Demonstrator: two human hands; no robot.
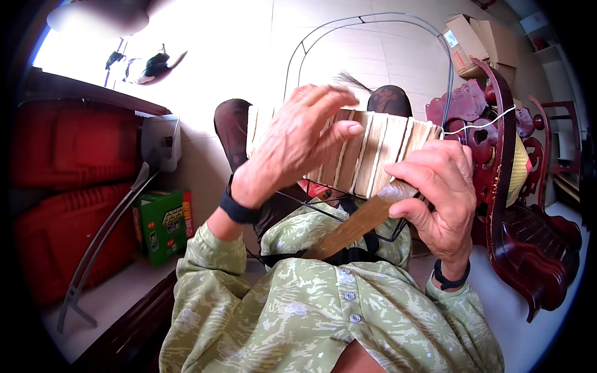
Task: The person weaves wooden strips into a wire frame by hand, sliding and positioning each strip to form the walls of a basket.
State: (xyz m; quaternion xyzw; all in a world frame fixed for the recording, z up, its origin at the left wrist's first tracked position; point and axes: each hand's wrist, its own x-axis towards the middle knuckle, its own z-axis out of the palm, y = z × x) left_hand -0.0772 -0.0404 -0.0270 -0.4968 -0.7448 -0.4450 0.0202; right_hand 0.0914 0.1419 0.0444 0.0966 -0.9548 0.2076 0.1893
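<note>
Pale floor tiles [249, 50] fill the background, with red crates [68, 186] stacked at my left, a dark carved wooden chair [528, 248] at my right and cardboard boxes [479, 40] beyond it. A thin wire frame [373, 22] arches over the knees. In front of the green patterned shirt [323, 311] sits the work itself — a band of flat woven strips [379, 152], tan and cream, held up across the lap.

As I judge it, the strips could slip out of line if either grip eases, and the white cord [485, 123] running toward the chair might snag on its carving.

My left hand [292, 149] lies over the band's left part, fingers half spread, fingertips pressing the strips rather than closing round them. My right hand [441, 193] is curled tight — it pinches the upper end of a flat wooden slat [357, 227] against the band's lower right edge.
</note>
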